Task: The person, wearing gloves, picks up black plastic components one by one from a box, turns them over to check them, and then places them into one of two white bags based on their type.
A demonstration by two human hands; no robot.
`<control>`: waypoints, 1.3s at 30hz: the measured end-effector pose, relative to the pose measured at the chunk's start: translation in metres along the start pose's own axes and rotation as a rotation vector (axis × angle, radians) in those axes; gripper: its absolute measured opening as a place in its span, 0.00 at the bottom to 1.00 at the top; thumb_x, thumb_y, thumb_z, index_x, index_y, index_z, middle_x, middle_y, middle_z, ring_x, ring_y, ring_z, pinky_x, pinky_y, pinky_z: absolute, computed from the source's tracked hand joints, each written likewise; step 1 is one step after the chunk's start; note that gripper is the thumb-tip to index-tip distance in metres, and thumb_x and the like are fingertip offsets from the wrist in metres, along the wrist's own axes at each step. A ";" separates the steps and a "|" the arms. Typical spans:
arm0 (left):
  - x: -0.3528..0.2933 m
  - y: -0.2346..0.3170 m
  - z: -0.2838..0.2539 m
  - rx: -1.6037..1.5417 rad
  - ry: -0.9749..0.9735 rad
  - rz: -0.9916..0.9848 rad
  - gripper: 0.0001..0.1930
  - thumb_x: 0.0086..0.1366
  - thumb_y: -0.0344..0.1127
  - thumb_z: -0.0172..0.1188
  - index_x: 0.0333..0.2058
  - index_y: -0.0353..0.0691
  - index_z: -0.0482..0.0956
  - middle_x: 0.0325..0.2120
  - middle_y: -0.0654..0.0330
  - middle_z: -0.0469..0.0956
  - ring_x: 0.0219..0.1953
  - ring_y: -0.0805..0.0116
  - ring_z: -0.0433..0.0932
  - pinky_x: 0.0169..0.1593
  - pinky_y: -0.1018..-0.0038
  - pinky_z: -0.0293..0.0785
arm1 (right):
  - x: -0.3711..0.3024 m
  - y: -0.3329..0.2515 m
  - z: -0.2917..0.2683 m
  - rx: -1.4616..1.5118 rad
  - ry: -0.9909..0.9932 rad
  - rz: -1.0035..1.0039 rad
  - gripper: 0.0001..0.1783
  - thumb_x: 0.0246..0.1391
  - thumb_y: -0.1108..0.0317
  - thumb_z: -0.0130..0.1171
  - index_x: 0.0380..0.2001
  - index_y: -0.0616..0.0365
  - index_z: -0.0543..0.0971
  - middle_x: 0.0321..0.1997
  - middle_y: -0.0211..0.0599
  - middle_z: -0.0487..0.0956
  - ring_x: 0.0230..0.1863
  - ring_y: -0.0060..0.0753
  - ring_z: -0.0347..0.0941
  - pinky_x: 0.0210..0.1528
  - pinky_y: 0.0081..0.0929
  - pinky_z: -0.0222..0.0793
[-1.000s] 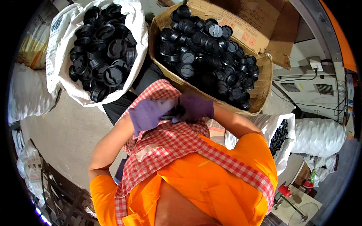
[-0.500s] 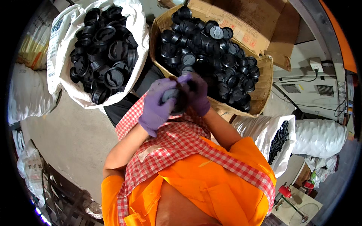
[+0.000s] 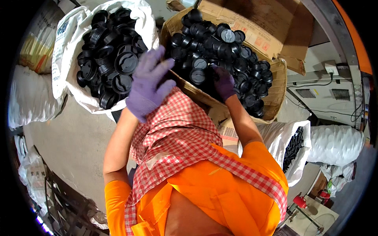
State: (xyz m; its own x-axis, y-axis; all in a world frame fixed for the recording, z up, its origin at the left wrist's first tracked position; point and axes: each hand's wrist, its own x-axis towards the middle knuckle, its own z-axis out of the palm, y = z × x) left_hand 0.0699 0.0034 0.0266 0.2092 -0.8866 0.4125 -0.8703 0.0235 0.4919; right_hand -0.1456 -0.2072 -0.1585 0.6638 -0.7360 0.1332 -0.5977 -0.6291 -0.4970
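Note:
Both of my hands wear purple gloves. My left hand [image 3: 151,82] is open in the air, fingers spread, beside the right rim of a white woven sack [image 3: 73,76]. Nothing is in it. That sack is full of black ribbed plastic caps [image 3: 128,63] with a bar across the top. Over the cardboard box [image 3: 278,92], my right hand [image 3: 224,83] reaches down among smaller-looking black round caps [image 3: 197,76]. Its fingertips are lost in the dark between the caps, so whether it grips one is unclear.
A red checked apron [image 3: 177,122] covers my lap. To the right, a white sack [image 3: 271,135] lies with thin black parts in its mouth, next to another stuffed white sack [image 3: 334,143]. More white sacks [image 3: 33,98] stand at the left. Box flaps [image 3: 256,23] rise behind the box.
My hands were together over my lap around a black cap. They have parted: the left moved up and left toward the sack, its fingers spread, and the right reached into the box.

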 end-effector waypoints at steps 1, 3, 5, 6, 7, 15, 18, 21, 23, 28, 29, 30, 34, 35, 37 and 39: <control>-0.004 0.002 0.010 -0.075 -0.008 -0.026 0.23 0.50 0.36 0.65 0.46 0.39 0.75 0.53 0.44 0.68 0.55 0.44 0.67 0.57 0.58 0.65 | 0.003 0.006 0.003 0.044 0.067 -0.049 0.22 0.48 0.69 0.55 0.50 0.50 0.75 0.48 0.46 0.76 0.47 0.52 0.73 0.48 0.40 0.70; -0.011 0.004 0.028 -0.193 -0.049 -0.065 0.20 0.52 0.35 0.64 0.46 0.39 0.76 0.51 0.45 0.70 0.52 0.47 0.70 0.54 0.63 0.69 | 0.001 0.012 0.012 0.079 -0.019 -0.062 0.22 0.48 0.69 0.55 0.49 0.50 0.75 0.49 0.46 0.76 0.48 0.51 0.73 0.48 0.39 0.70; -0.017 0.000 0.047 -0.244 -0.103 -0.131 0.20 0.53 0.35 0.63 0.46 0.39 0.76 0.50 0.47 0.71 0.50 0.50 0.73 0.53 0.65 0.70 | 0.002 0.011 0.020 0.059 -0.321 -0.004 0.22 0.47 0.68 0.55 0.49 0.51 0.75 0.49 0.46 0.76 0.47 0.50 0.73 0.48 0.39 0.70; -0.017 -0.001 0.055 -0.256 -0.129 -0.184 0.20 0.54 0.35 0.63 0.46 0.38 0.76 0.49 0.47 0.72 0.48 0.51 0.74 0.52 0.66 0.71 | -0.001 0.007 0.022 0.048 -0.304 -0.039 0.21 0.48 0.67 0.55 0.48 0.52 0.75 0.48 0.47 0.76 0.47 0.51 0.74 0.48 0.39 0.70; -0.019 -0.004 0.061 -0.270 -0.152 -0.240 0.19 0.54 0.35 0.63 0.46 0.38 0.76 0.49 0.48 0.73 0.47 0.52 0.75 0.51 0.67 0.71 | -0.008 -0.006 0.015 0.037 -0.290 -0.075 0.20 0.48 0.66 0.55 0.48 0.52 0.76 0.47 0.48 0.77 0.47 0.51 0.74 0.48 0.39 0.70; -0.006 -0.017 0.089 -0.625 -0.030 -0.496 0.22 0.55 0.36 0.63 0.48 0.37 0.75 0.45 0.52 0.75 0.42 0.62 0.77 0.48 0.71 0.72 | 0.009 -0.026 -0.039 0.264 -0.088 -0.106 0.16 0.48 0.75 0.55 0.42 0.52 0.77 0.38 0.40 0.79 0.35 0.47 0.77 0.36 0.33 0.73; 0.026 0.008 0.072 -0.862 0.087 -0.680 0.22 0.56 0.37 0.63 0.47 0.30 0.73 0.39 0.54 0.77 0.41 0.66 0.76 0.49 0.73 0.70 | 0.011 -0.082 -0.093 0.417 -0.114 -0.461 0.15 0.49 0.74 0.55 0.42 0.54 0.76 0.30 0.42 0.78 0.33 0.46 0.76 0.35 0.35 0.72; 0.013 -0.016 0.070 -1.597 -0.467 -0.750 0.15 0.59 0.36 0.61 0.41 0.31 0.76 0.34 0.62 0.77 0.36 0.75 0.75 0.44 0.79 0.71 | 0.002 -0.113 -0.095 0.514 0.102 -0.591 0.13 0.50 0.71 0.56 0.41 0.58 0.75 0.25 0.44 0.77 0.30 0.48 0.76 0.33 0.37 0.71; -0.012 -0.012 0.080 -1.227 -0.399 -0.665 0.15 0.58 0.28 0.57 0.46 0.35 0.75 0.36 0.60 0.77 0.36 0.74 0.74 0.41 0.77 0.72 | -0.008 -0.108 -0.097 0.317 -0.202 -0.469 0.11 0.53 0.70 0.56 0.41 0.58 0.75 0.27 0.41 0.77 0.28 0.40 0.74 0.30 0.30 0.69; -0.028 0.004 0.028 -0.344 -0.421 0.034 0.19 0.55 0.23 0.55 0.48 0.38 0.74 0.44 0.51 0.77 0.42 0.55 0.77 0.48 0.69 0.72 | -0.036 -0.108 -0.091 0.869 -0.947 -0.022 0.10 0.57 0.66 0.57 0.41 0.58 0.74 0.25 0.26 0.73 0.27 0.19 0.68 0.31 0.22 0.65; -0.028 0.006 0.010 -0.392 -0.655 -0.123 0.25 0.56 0.29 0.55 0.54 0.52 0.70 0.38 0.56 0.80 0.35 0.57 0.77 0.44 0.69 0.73 | -0.041 -0.123 -0.101 1.138 -0.988 0.039 0.08 0.59 0.65 0.54 0.38 0.58 0.74 0.25 0.23 0.71 0.28 0.15 0.67 0.33 0.21 0.65; -0.022 0.010 -0.005 -0.712 -0.723 -0.162 0.22 0.56 0.30 0.57 0.52 0.45 0.73 0.38 0.55 0.79 0.37 0.62 0.77 0.43 0.70 0.73 | -0.044 -0.122 -0.103 1.253 -1.168 0.164 0.08 0.61 0.64 0.51 0.36 0.58 0.73 0.24 0.25 0.72 0.27 0.18 0.67 0.31 0.19 0.64; -0.063 -0.020 -0.010 -1.055 -0.092 -0.266 0.19 0.54 0.30 0.58 0.46 0.33 0.74 0.35 0.56 0.77 0.36 0.69 0.76 0.41 0.75 0.73 | -0.033 -0.134 -0.107 1.757 -0.865 -0.033 0.14 0.64 0.56 0.44 0.32 0.55 0.67 0.19 0.25 0.65 0.17 0.23 0.60 0.22 0.21 0.57; -0.054 -0.010 -0.001 -1.074 -0.082 -0.319 0.20 0.55 0.32 0.57 0.47 0.33 0.72 0.37 0.57 0.77 0.38 0.68 0.75 0.43 0.74 0.72 | -0.029 -0.154 -0.113 2.142 -0.773 0.210 0.16 0.64 0.52 0.43 0.31 0.53 0.65 0.19 0.25 0.63 0.16 0.23 0.57 0.21 0.25 0.56; -0.045 0.024 0.018 -1.105 -0.118 -0.451 0.22 0.57 0.36 0.55 0.50 0.34 0.70 0.41 0.57 0.76 0.43 0.67 0.75 0.48 0.74 0.70 | -0.027 -0.149 -0.078 2.051 -0.528 0.288 0.15 0.62 0.51 0.47 0.31 0.51 0.68 0.26 0.26 0.67 0.30 0.22 0.64 0.33 0.23 0.63; -0.029 0.048 0.032 -1.309 -0.066 -0.471 0.23 0.54 0.31 0.57 0.51 0.35 0.71 0.47 0.56 0.73 0.50 0.65 0.71 0.54 0.72 0.66 | -0.025 -0.160 -0.070 2.002 -0.376 0.305 0.09 0.58 0.62 0.54 0.35 0.54 0.71 0.29 0.27 0.70 0.33 0.23 0.68 0.38 0.23 0.66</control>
State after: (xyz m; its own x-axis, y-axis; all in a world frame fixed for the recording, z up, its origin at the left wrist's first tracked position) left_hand 0.0078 0.0153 0.0144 0.3093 -0.9509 -0.0089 0.3275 0.0977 0.9398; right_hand -0.0981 -0.1054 -0.0224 0.8552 -0.5010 -0.1327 0.3594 0.7579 -0.5445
